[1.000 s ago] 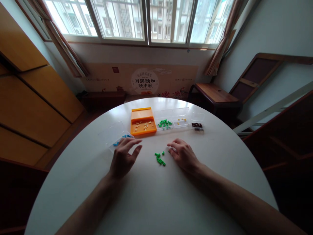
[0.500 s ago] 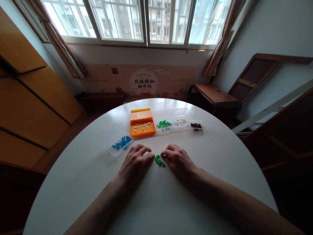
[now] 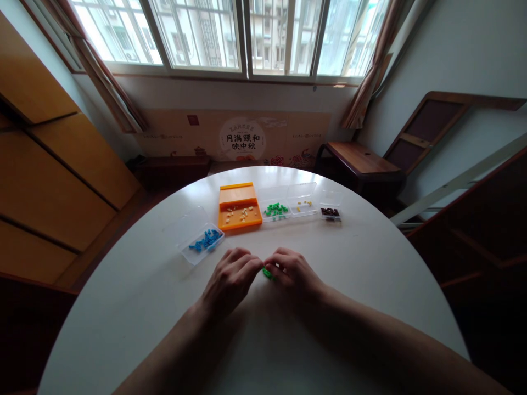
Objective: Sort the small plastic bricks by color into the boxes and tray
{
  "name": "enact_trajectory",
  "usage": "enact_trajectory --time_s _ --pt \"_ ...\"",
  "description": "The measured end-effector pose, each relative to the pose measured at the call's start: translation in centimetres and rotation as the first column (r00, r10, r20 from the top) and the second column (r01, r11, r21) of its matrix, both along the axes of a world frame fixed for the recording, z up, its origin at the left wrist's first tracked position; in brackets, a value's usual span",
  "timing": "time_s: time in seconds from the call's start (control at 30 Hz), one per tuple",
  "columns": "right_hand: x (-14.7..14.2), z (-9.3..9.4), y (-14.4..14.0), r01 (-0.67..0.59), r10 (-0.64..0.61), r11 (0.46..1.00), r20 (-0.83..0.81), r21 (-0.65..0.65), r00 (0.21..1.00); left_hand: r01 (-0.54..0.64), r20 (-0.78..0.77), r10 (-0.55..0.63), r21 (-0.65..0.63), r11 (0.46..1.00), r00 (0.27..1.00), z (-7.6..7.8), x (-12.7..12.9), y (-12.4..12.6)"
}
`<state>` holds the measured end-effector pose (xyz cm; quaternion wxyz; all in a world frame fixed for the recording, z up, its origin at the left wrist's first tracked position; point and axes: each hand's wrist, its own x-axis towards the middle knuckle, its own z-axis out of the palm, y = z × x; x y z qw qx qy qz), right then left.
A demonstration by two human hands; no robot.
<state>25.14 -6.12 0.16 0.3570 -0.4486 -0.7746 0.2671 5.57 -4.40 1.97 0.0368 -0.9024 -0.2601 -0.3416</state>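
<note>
My left hand (image 3: 233, 278) is closed, its thumb and index fingertip pressed at the left edge of a small curved green piece of toy bricks (image 3: 267, 272). From the other side, my right hand (image 3: 295, 270) has its fingers bent in a pinch at the same piece. The fingertips of both hands nearly meet over its far end. The fingers cover much of the piece, and any single small brick between them is hidden. It is low over the white table (image 3: 255, 351), and I cannot tell if it touches it.
Beyond my hands stand a clear box of blue bricks (image 3: 206, 240), an orange case (image 3: 240, 224) with cream pieces, a clear box of green bricks (image 3: 276, 210), one with a few yellow pieces (image 3: 304, 206) and one of dark brown pieces (image 3: 330, 212). Their lids are raised.
Both hands have drawn together over the green piece. My right hand has moved left and covers more of it; earlier a gap showed between the hands.
</note>
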Motion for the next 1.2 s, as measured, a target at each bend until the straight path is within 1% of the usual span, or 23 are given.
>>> enact_trajectory --time_s 0.2,0.4,0.5,0.57,0.67,0.73,0.8,0.87,0.9,0.97,1.1,1.2 --pt "-0.1 -0.1 0.1 -0.036 0.038 0.998 -0.041 0.051 0.998 0.048 0.014 -0.048 0.018 0.999 0.999 0.0 0.1 -0.1" --pt "0.2 -0.1 0.5 -0.010 0.010 0.999 0.009 0.054 1.000 0.011 0.004 -0.011 -0.009 1.000 1.000 -0.5 -0.4 0.1" --pt "0.8 -0.1 1.7 0.002 -0.007 0.998 0.081 0.060 0.997 0.022 -0.014 -0.022 -0.026 0.999 1.000 -0.6 -0.6 0.0" --pt "1.3 0.1 3.3 0.023 -0.034 0.996 0.134 0.082 0.990 0.036 -0.019 -0.037 -0.027 0.999 0.999 -0.5 -0.7 -0.1" --pt "2.0 0.9 6.7 0.118 -0.141 0.983 0.170 0.138 0.975 0.057 -0.020 -0.058 -0.037 0.998 0.998 -0.2 -0.8 -0.2" --pt "2.4 1.6 9.0 0.220 -0.244 0.960 0.134 0.172 0.960 0.063 -0.024 -0.064 -0.052 0.997 0.998 -0.1 -0.9 -0.3" --pt "2.8 2.2 10.7 0.339 -0.351 0.929 0.059 0.150 0.935 0.064 -0.033 -0.067 -0.066 0.996 0.997 -0.1 -1.0 -0.3" --pt "3.0 2.6 11.5 0.410 -0.412 0.907 -0.005 0.096 0.911 0.060 -0.042 -0.063 -0.073 0.996 0.997 -0.2 -1.1 -0.3" --pt "3.1 2.5 11.5 0.417 -0.416 0.906 -0.028 0.076 0.909 0.053 -0.047 -0.057 -0.077 0.996 0.997 -0.3 -1.1 -0.2" --pt "3.3 2.2 10.8 0.382 -0.379 0.922 -0.051 0.069 0.924 0.025 -0.060 -0.031 -0.096 0.995 0.998 -0.6 -1.2 -0.1" --pt "3.3 0.9 7.6 0.245 -0.243 0.966 -0.033 0.088 0.970 -0.094 -0.134 0.073 -0.160 0.983 0.988 -1.0 -1.3 0.3" --pt "3.2 0.2 5.1 0.153 -0.156 0.984 0.019 0.095 0.988 -0.120 -0.197 0.085 -0.168 0.978 0.977 -1.1 -1.1 0.4"
